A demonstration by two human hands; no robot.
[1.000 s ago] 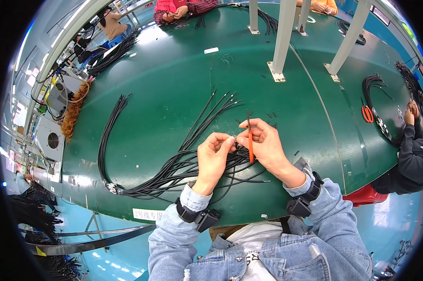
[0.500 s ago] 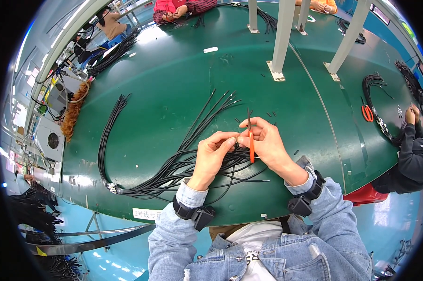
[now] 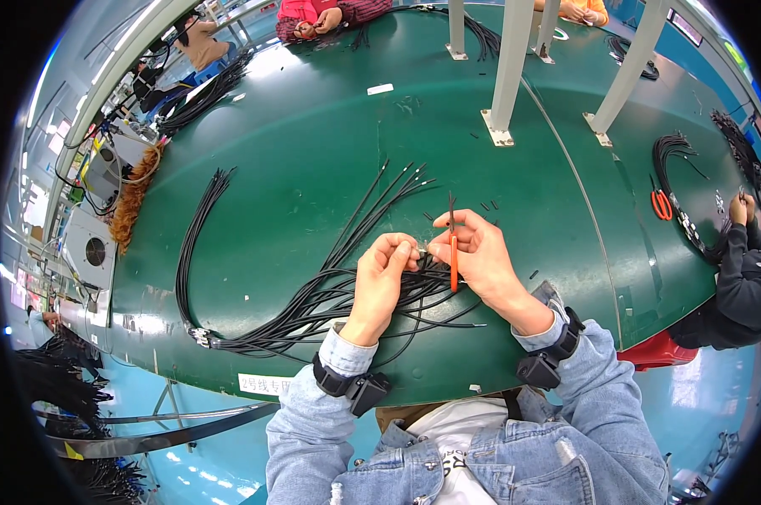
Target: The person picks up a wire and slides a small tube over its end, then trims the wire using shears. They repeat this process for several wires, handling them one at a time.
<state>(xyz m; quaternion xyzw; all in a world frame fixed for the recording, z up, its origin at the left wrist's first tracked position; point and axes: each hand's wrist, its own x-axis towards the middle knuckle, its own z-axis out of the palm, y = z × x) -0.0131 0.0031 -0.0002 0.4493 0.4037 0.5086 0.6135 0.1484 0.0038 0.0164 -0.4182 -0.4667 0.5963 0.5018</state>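
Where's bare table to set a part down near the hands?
Bare green table top between the looped black wire bundle and the white post foot; also right of the right hand, up to the table seam. Crowded under the left hand: fanned black wires.

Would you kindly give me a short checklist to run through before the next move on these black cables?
1. Left hand pinches the small cable end between both hands: ok.
2. Right hand holds the orange-handled tool, its tip pointing away from the person: ok.
3. Cable end seated properly in the grip: cannot tell, too small.
4. Black cable bundle lies on the green table, within reach under the hands: ok.
5. Cables free of tangles below the hands: not ok, several strands cross.
6. Nearest co-worker's hand is well apart at the right: ok.
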